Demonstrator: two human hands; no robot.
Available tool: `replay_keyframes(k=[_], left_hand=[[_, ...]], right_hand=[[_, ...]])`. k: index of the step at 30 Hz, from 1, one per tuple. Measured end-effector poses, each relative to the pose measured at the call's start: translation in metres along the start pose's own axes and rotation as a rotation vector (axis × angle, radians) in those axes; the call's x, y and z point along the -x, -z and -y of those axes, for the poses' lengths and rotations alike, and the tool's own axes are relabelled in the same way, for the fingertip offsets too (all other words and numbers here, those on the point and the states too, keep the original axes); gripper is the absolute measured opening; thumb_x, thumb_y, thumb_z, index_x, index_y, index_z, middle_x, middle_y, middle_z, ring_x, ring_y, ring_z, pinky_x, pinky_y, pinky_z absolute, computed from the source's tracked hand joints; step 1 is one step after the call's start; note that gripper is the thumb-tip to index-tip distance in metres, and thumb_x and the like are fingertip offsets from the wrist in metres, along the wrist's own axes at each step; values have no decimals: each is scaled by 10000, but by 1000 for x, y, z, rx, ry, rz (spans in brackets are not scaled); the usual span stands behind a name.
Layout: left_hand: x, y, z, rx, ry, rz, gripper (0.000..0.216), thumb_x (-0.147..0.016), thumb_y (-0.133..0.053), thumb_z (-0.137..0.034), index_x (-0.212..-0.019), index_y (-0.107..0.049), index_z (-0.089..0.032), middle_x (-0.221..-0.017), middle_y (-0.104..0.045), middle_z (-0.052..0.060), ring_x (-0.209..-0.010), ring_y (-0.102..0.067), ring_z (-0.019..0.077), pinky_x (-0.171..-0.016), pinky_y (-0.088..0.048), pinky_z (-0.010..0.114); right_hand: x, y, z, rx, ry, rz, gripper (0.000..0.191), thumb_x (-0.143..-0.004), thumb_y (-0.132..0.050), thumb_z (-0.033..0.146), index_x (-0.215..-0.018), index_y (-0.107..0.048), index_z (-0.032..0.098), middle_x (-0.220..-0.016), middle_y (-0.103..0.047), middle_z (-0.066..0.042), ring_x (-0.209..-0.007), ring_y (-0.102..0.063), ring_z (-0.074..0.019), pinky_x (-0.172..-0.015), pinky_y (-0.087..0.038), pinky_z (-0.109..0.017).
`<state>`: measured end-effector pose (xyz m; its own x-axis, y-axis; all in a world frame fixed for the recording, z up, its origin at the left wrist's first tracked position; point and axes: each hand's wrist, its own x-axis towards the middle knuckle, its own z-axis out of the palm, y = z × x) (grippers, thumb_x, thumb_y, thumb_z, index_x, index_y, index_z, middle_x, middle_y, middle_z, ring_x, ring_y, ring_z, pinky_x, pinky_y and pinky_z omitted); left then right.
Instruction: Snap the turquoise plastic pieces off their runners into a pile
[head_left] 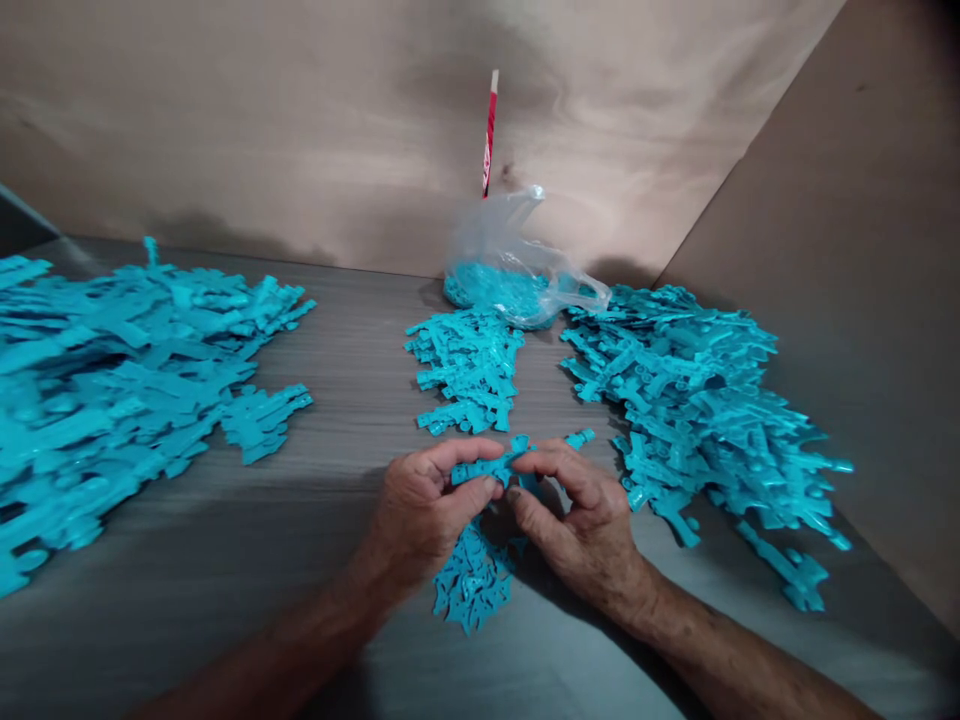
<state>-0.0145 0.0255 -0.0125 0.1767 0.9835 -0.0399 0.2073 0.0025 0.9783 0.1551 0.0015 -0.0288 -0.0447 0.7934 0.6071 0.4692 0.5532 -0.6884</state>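
A turquoise plastic toy gun piece (487, 468) is held up in front of me between both hands. My left hand (424, 500) pinches its left end between thumb and fingers. My right hand (581, 510) has thumb and forefinger closed on its right side, covering part of it. Beyond the right fingers, a barrel-like turquoise end (580, 438) sticks out; I cannot tell if it belongs to the same piece. Below the hands lies a small heap of thin, pointed turquoise bits (472, 585). Just past the fingers, several similar gun pieces (472, 370) are laid in a stack.
A large turquoise pile (127, 390) covers the left of the grey table (352, 360). Another pile (697, 400) lies at the right near the side panel. At the back stands a clear plastic bag (517, 260) of turquoise bits, with a red-and-white stick (490, 135) behind it.
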Motion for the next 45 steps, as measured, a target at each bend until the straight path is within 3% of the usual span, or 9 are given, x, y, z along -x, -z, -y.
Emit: replay_keyframes(k=[10,16,25,32,42,45], left_hand=[[1,-3,0,82,66,-18,235,-696,-698,-209,-921,-763,-189,-832,-774,36,-701,-704,187,-644,-568,290],[1,-2,1,47,89,-38,227,-690,-704,-235,-903,-774,-196,-811,-753,22,-659,-624,146,-592,-491,246],[-1,-2,0,24,208,-11,334,-658,-708,-275,-965,-766,-158,-707,-702,23,-566,-541,129,-526,-399,245],[0,-4,4,6,189,25,346,-666,-700,-280,-983,-761,-155,-789,-744,50,-684,-629,181,-588,-450,267],[0,-5,8,-113,30,48,224,-728,-634,-216,-901,-775,-202,-811,-756,6,-721,-654,167,-668,-492,264],[-3,-4,12,-90,25,51,211,-717,-652,-210,-894,-767,-197,-832,-757,9,-746,-667,173,-668,-505,258]], right_hand=[[2,-1,-1,84,68,-12,156,-798,-635,90,-850,-622,237,-720,-690,17,-697,-675,-161,-634,-531,-272],[0,0,0,89,111,24,137,-815,-622,89,-804,-632,225,-680,-685,23,-630,-646,-138,-652,-535,-270],[4,-3,-7,84,80,56,134,-823,-619,105,-858,-609,234,-726,-675,19,-691,-642,-147,-639,-505,-266],[8,-7,-9,112,38,58,144,-793,-692,192,-881,-582,223,-751,-639,9,-694,-606,-152,-647,-481,-276],[9,-10,-9,162,24,62,114,-765,-618,109,-794,-577,212,-679,-569,20,-651,-554,-141,-616,-436,-258],[6,-8,-7,141,19,93,107,-766,-612,111,-812,-618,208,-745,-625,-10,-701,-603,-154,-639,-470,-268]])
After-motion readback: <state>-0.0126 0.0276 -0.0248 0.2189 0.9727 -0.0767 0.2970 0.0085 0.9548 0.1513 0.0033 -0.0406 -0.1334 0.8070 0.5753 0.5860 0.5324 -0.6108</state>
